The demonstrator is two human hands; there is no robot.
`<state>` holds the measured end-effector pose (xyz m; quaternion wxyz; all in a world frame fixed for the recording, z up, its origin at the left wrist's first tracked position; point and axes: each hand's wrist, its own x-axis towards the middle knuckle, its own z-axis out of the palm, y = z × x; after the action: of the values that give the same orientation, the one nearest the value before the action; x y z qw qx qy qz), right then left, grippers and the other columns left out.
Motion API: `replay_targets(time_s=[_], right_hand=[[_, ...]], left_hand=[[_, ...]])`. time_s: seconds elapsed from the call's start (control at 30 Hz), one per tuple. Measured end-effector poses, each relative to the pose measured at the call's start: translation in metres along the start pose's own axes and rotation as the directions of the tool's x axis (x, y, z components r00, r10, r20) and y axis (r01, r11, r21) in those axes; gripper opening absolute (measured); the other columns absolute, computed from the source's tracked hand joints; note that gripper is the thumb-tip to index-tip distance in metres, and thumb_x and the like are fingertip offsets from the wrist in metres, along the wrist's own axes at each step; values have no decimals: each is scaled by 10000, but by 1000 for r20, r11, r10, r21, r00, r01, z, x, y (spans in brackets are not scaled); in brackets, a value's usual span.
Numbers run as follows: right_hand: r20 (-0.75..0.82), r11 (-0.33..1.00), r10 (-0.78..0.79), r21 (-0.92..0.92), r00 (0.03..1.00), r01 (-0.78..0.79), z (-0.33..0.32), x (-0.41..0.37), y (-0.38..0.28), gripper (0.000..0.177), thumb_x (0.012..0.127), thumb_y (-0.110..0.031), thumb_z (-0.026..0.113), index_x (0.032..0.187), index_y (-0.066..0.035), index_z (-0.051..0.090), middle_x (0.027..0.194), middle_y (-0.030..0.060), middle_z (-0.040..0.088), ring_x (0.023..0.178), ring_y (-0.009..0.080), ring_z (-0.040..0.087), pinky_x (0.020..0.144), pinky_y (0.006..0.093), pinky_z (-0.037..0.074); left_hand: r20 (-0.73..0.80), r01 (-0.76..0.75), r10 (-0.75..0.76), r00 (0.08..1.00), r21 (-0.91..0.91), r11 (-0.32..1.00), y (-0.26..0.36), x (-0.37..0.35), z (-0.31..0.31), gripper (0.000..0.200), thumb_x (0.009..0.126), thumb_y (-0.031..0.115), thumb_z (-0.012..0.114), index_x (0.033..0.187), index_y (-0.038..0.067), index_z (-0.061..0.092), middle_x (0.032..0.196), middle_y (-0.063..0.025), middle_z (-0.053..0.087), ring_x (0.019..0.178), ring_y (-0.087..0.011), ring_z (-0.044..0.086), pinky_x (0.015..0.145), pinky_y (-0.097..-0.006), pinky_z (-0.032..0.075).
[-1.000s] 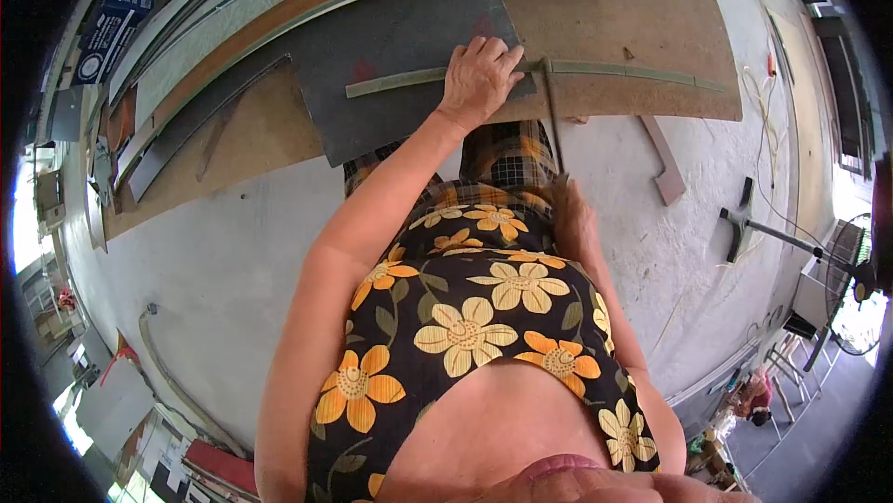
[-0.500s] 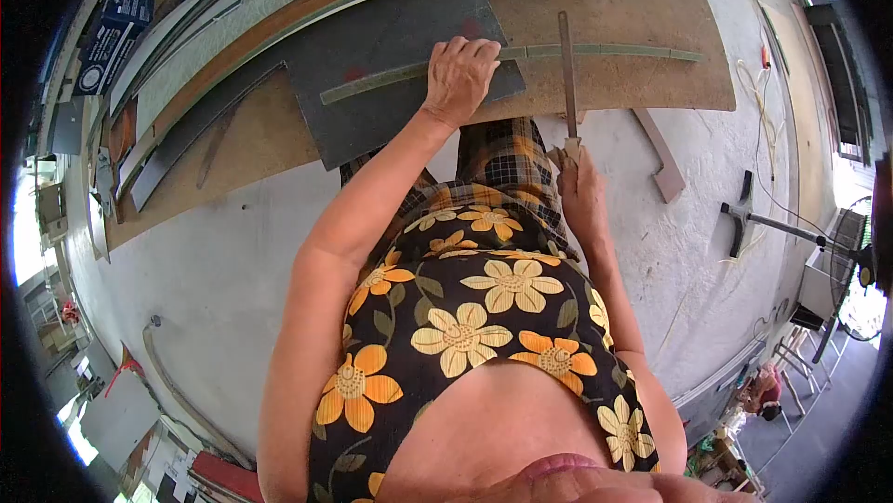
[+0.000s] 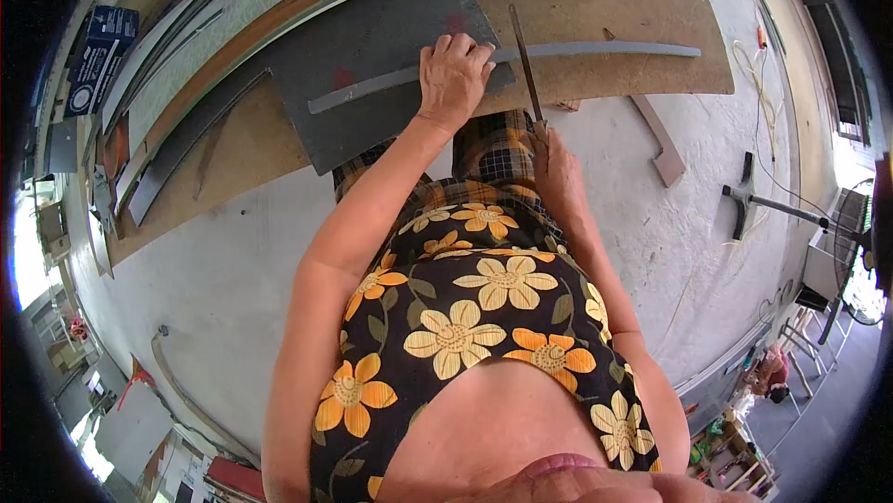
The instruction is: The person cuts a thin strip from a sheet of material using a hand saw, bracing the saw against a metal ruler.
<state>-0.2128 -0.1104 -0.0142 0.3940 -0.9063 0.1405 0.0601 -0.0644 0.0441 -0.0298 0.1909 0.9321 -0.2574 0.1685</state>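
- I see the left hand [image 3: 453, 84] pinching the grey strip [image 3: 614, 50], which crosses the dark panel [image 3: 400, 28] and reaches out above the bench [image 3: 642, 10].
- With only that hold, I judge its right end could swing if pushed.
- The right hand [image 3: 558, 173] is wrapped around a long narrow tool [image 3: 529, 80]; a sideways slip could strike the left hand.
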Motion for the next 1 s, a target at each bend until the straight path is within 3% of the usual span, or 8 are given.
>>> replay_targets(time_s=[0.17,0.5,0.67,0.87,1.0], right_hand=[[-24,998,-50,-39,998,49,6,7,6,165,929,-125,474,1065,-30,467,827,312,614,812,513,587,670,574,440],[0,999,40,-9,999,-40,8,7,5,139,930,-122,487,1032,-32,457,809,312,613,814,523,576,670,574,437],[-18,1000,5,-23,1000,-5,12,8,7,134,932,-123,481,1026,-33,449,828,314,616,818,526,576,669,583,431],[6,1000,6,-16,1000,-6,8,7,7,118,938,-72,472,1029,3,468,832,323,598,861,521,566,635,543,441],[41,998,63,-13,997,-63,4,6,5,200,923,-72,477,1109,-3,495,943,312,616,956,505,568,730,525,472]], left_hand=[[49,-25,27,998,-37,999,-4,5,-4,258,780,256,763,1020,172,721,897,-11,573,877,-213,564,749,-405,450],[32,-2,4,999,-73,997,-4,4,-2,237,756,258,780,972,176,730,891,-14,571,894,-217,569,754,-406,467],[-15,-14,13,1000,-101,995,-4,5,1,207,744,246,780,932,173,736,859,-9,568,881,-215,565,745,-399,452],[-22,-13,11,1000,-90,996,-4,5,-1,225,733,239,787,942,175,735,842,-3,568,887,-214,567,746,-403,455],[-6,-25,24,1000,-116,993,-2,5,1,206,749,255,762,939,180,730,847,-9,582,878,-219,580,739,-403,479]])
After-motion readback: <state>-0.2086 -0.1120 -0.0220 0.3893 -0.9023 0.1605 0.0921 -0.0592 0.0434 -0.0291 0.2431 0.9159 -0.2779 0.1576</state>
